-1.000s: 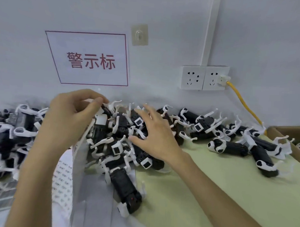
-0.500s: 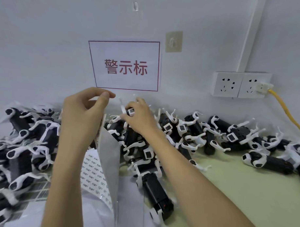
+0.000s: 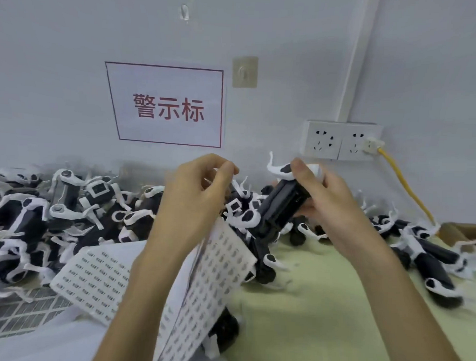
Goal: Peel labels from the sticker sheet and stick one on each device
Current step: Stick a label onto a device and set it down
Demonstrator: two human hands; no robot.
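While the worktop (image 3: 321, 304) stands as seen, its pale green mat carries a large heap of devices (image 3: 68, 209) at the left, black bodies with white straps, and a line of scattered devices (image 3: 431, 257) at the right. A brown cardboard box (image 3: 461, 232) shows at the right edge; its contents cannot be told. A second printed sheet (image 3: 93, 278) lies flat just beside the heap.

The sticker sheet (image 3: 217, 274) hangs from the left hand (image 3: 195, 197), whose fingers are curled, thumb and forefinger pinched together above it. Whether a label sits between them cannot be told. The right hand (image 3: 328, 202) grips the held device (image 3: 279, 208), raised above the heap and tilted toward the left hand.

Judgement: the step in hand is presenting a device for labelling. The next move calls for a peeled label brought to the black body and pressed flat, clear of the white straps. Most rows on the sheet appear full, so the task seems far from done.
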